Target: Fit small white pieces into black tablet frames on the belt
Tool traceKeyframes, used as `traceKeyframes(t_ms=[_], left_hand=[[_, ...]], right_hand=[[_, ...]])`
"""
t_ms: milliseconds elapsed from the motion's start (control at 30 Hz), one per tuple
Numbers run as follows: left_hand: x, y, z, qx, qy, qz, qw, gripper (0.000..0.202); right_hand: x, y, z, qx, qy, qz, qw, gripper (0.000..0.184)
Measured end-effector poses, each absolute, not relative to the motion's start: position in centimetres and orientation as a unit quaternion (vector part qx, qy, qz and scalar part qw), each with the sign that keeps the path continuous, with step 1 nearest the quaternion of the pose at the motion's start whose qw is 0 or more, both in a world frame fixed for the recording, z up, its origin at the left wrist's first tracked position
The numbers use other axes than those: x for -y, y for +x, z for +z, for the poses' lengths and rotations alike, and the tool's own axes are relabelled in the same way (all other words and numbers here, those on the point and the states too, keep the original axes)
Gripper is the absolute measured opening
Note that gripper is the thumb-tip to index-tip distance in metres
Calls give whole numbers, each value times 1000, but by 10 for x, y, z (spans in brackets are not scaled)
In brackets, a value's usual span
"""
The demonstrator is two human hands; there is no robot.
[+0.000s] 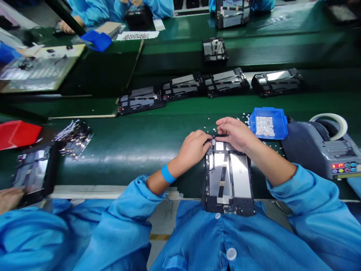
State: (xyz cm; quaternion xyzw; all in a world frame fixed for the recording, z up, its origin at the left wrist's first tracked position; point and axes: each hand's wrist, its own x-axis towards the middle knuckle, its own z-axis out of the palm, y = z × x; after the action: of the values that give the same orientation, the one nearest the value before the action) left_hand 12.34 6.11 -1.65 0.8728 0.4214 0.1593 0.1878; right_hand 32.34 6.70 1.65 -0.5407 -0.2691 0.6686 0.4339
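My left hand [193, 147] pinches at the corner, its grip I cannot tell; my right hand [236, 132] is half open. Between them and the coat [222, 241], the tablet [228, 177] overhangs the table [141, 146]; a bump could shift it.

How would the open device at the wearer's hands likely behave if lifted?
The open device looks like a flat, framed slab, so probably stiff. Wide silvery panels across it suggest some heft. Its thin exposed strips may be fragile.

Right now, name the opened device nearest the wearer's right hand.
The device at lower centre, its far end at the right hand and left hand; the others lie farther off.
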Motion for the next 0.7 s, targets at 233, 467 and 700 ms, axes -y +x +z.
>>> traceKeyframes(t_ms=[233, 467, 700], left_hand=[[-78, 131, -15, -394, 897, 120, 160, 27], [-92, 135, -5, -338, 933, 46, 114, 26], [-101, 135, -2, -322, 940, 24, 111, 24]], right_hand=[[-67, 327, 8, 276, -521, 678, 439, 24], [-63, 329, 7, 282, -525, 665, 449, 25], [-64, 327, 2, 272, -503, 678, 461, 25]])
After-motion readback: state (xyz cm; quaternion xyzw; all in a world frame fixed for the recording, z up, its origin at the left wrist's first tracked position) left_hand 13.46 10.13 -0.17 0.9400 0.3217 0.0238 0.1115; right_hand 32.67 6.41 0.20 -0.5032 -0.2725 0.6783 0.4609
